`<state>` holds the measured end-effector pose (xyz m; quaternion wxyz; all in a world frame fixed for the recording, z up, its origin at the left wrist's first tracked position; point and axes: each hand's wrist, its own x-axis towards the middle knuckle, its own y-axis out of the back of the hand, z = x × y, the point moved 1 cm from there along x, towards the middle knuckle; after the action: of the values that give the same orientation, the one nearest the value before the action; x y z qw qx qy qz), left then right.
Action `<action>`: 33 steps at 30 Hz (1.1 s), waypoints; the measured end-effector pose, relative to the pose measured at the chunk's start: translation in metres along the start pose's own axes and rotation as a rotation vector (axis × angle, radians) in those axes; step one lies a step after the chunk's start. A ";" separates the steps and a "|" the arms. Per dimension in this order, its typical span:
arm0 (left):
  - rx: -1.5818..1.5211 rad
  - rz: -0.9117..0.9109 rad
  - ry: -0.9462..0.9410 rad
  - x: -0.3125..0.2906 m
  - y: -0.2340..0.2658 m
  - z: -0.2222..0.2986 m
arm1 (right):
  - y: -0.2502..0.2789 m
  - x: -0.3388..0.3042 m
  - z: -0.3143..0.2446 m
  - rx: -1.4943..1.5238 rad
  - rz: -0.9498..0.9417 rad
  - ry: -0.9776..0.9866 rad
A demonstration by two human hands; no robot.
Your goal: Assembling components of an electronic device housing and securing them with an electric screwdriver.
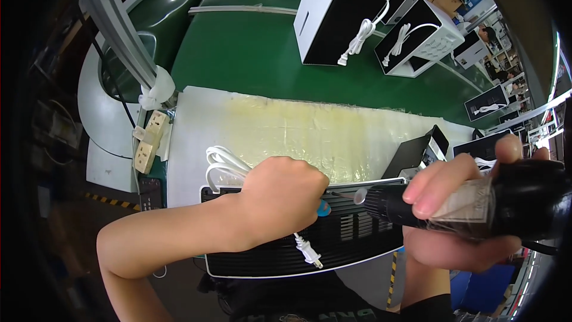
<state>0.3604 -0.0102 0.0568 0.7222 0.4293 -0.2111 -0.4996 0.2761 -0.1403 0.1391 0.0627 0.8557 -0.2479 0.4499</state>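
My right hand (434, 194) is wrapped round a black electric screwdriver (524, 194). Its thin bit points left, to the fingers of my left hand (283, 194). That left hand is closed, back upward, over a white-edged appliance with a black slatted panel (357, 250), and what its fingers hold is hidden. A small blue piece (323, 208) shows by the fingertips. From beneath the left hand a coiled white power cord (223, 161) emerges on the far side, and its plug (308, 251) rests on the slats on the near side.
A film-covered pad (286, 131) lies beyond the appliance, with a black box-like part (414, 154) at its right. More white-and-black appliances (342, 18) stand on the green conveyor (238, 48). At left are a metal post (116, 30) and a power strip (151, 142). Co-workers are at far right.
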 end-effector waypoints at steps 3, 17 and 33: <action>-0.021 0.028 -0.012 -0.002 0.000 -0.004 | -0.002 -0.005 0.012 -0.035 -0.130 -0.034; 0.075 0.044 -0.037 -0.011 0.006 0.005 | -0.007 0.001 0.023 -0.177 -0.396 -0.274; -0.588 1.024 0.408 -0.125 -0.048 -0.055 | 0.228 -0.064 0.042 -0.737 0.530 0.082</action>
<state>0.3237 0.1187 0.0026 0.9837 0.1440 -0.1016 -0.0352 0.1678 -0.3287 0.0371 0.2555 0.6648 -0.5993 0.3655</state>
